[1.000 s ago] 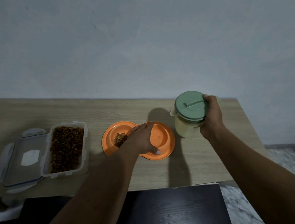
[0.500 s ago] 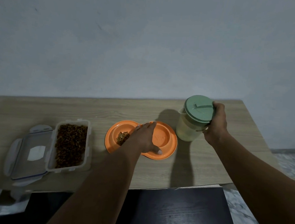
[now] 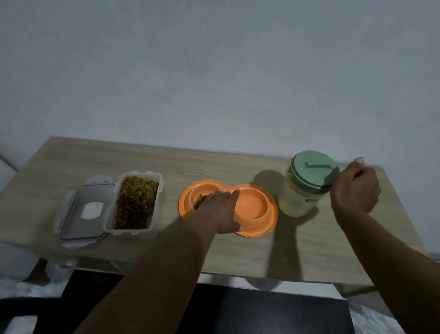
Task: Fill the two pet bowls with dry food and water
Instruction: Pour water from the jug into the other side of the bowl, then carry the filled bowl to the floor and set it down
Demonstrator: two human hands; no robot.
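At mid-table the orange double bowl point(image 3: 256, 209) lies left to right, its bare right well nearest the water jug point(image 3: 299, 199). The left hand point(image 3: 217, 214) presses flat on it, fingers straight. The right hand point(image 3: 355, 189) curls beside the jug's lid, grip unclear.

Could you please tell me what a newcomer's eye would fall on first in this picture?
The orange double bowl at the middle of the table stands out, with the left hand lying flat across it and a little kibble in its left well. To its right stands a green-lidded jug, the right hand curled at its side; to its left, an open container full of kibble.
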